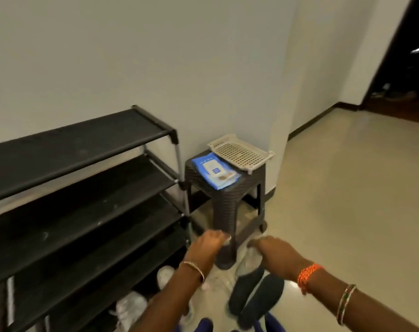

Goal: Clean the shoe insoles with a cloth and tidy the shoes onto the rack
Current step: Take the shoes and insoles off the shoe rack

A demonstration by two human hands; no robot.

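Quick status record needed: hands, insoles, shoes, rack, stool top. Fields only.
left hand: low beside the stool leg, fingers curled; whether it holds anything is blurred
right hand: reaching down over a pale shoe; grip unclear
insoles: two dark ones flat on the floor, side by side
white shoes: on the floor by the rack's base
shoe rack: black, visible shelves bare
stool: dark wicker-look, carries a blue wipes pack and a beige perforated tray
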